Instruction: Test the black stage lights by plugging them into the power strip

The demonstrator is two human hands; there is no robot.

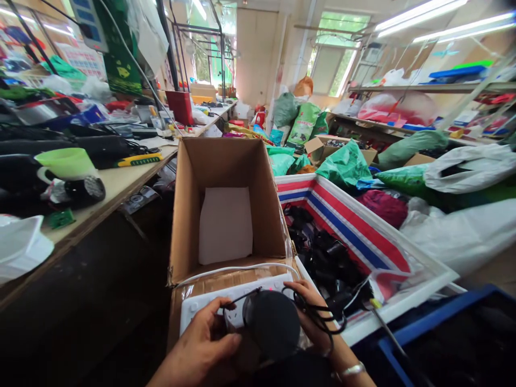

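My left hand (212, 336) is curled at the near edge of a white power strip (197, 306), fingers closed around the end of a thin black cable (245, 295). A small white block with slots shows beside those fingertips; whether it belongs to the strip I cannot tell. Right of it, my right hand (312, 312) grips a round, flat-faced black device (272, 325), with loops of black cord (322, 317) hanging over the fingers. The device hides part of the strip, where a small red light glows. A silvery bracelet circles the right wrist.
Beyond the strip stands an open cardboard box (229, 150) with a pale sheet (226, 226) inside. To its right, a striped-lined white bin (427, 274) holds black items. A workbench (133, 180) on the left carries a green cup (68, 163) and a white tray (24, 247).
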